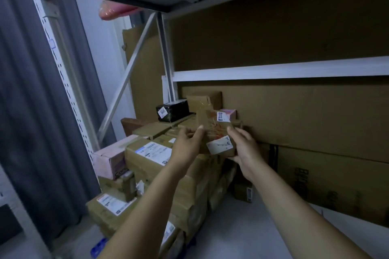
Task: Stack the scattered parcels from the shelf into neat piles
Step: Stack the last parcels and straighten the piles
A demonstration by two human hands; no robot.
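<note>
both hands clamp a small taped parcel [219,134], left hand [187,145] and right hand [246,149] hiding its sides; label text blurred.

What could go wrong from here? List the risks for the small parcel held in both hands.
1. The small parcel is held only at its side edges by the left hand and right hand; it may slip and drop onto the pile below.
2. The pile is made of mixed box sizes with uneven tops, so the parcel might sit tilted or slide off.
3. The black parcel sits close behind; pushing forward could knock it.
</note>
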